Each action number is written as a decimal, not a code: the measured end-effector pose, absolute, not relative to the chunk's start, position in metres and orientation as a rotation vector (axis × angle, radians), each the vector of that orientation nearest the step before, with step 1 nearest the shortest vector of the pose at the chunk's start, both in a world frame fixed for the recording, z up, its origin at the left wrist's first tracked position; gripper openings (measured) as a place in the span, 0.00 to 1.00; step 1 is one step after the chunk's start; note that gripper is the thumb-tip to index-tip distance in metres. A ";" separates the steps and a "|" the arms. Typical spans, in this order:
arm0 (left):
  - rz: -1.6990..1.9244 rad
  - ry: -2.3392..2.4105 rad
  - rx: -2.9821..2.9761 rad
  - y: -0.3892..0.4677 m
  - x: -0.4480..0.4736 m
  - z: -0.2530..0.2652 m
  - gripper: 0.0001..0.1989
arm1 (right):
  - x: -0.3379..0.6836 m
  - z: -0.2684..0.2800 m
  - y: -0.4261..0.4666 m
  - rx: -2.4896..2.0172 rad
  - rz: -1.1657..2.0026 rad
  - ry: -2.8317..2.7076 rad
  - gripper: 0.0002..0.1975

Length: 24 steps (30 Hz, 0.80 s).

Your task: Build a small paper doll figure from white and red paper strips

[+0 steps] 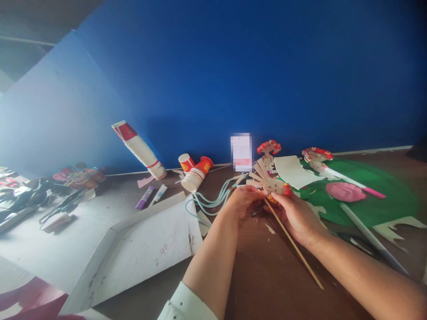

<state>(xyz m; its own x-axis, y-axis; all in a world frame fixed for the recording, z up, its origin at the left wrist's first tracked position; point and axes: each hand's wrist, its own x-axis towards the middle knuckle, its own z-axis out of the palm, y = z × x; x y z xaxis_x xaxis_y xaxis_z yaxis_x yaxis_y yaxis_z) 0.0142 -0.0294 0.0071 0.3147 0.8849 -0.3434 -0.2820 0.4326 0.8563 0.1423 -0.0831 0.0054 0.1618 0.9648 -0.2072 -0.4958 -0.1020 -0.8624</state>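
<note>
My left hand pinches the left edge of a cut paper cup, whose pale strips fan out up and to the left. Small dark marks dot its pale face, and red and yellow show at its rim. On the other side, my right hand has its thumb on the same cup, its fingers curled behind. From under the cup a thin wooden stick slants down to the right; whether it is attached is hidden by my hands. Beyond stands a similar paper cup figure with a red curled top.
A white box lid lies left, near a light blue cable. Stacked paper cups, red cups and glue sticks are behind. Right are green paper, a pink disc and a pink-capped marker.
</note>
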 end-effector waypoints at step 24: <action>0.886 0.888 0.722 -0.029 0.014 0.002 0.19 | 0.138 0.006 -0.086 -0.972 1.506 -0.591 0.18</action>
<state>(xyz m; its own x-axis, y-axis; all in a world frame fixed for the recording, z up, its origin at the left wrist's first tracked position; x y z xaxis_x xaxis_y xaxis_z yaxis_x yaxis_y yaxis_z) 0.0137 -0.0291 0.0019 0.3416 0.8759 -0.3408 -0.3391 0.4531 0.8245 0.1381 -0.0860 0.0063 0.0363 0.9698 -0.2411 -0.5467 -0.1827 -0.8172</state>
